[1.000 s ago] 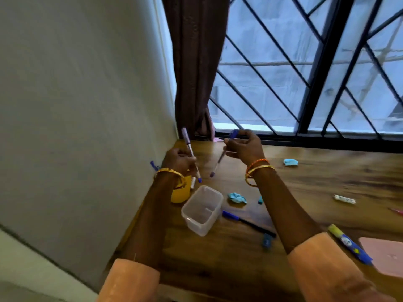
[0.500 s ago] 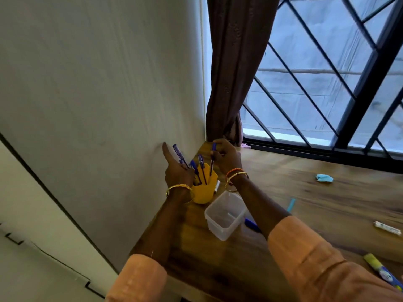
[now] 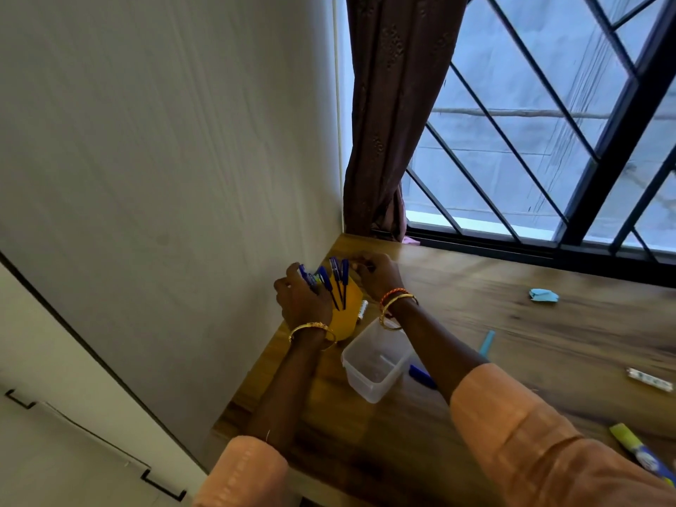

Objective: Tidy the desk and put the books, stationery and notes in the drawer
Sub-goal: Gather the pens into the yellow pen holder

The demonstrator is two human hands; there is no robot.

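Left hand (image 3: pixel 303 300) curls round the yellow pen holder (image 3: pixel 344 316) in the desk (image 3: pixel 512 323) corner by the wall, probably to steady it while pens are loaded. Right hand (image 3: pixel 376 274) sits just behind the holder's rim, fingers bent; whether it pinches anything I cannot tell. Several blue pens (image 3: pixel 334 283) stand tilted in the holder. Loose stationery lies apart on the desk: a clear plastic box (image 3: pixel 376 360), a blue pen (image 3: pixel 422 376), a light-blue cap (image 3: pixel 487 342), crumpled blue paper (image 3: pixel 544 295). No drawer is visible, so the job looks early.
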